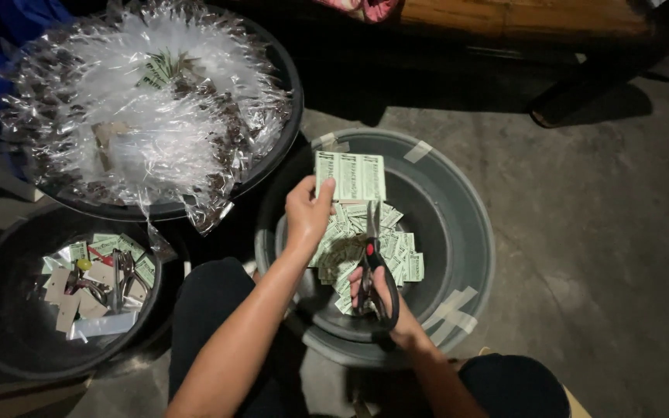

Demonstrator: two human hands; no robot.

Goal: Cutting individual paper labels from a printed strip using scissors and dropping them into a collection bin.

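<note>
Green printed paper sheet [350, 176] is pinched in our left hand [307, 213] over the grey plastic tub [458, 232], above cut slips; our right hand [385, 298] grips black-handled scissors [373, 263], blades at its lower edge. Cutting seems underway; we judge it needs steady alignment.

Home packing spot: concrete floor [598, 232], tubs [458, 232] of labels [365, 248].
</note>
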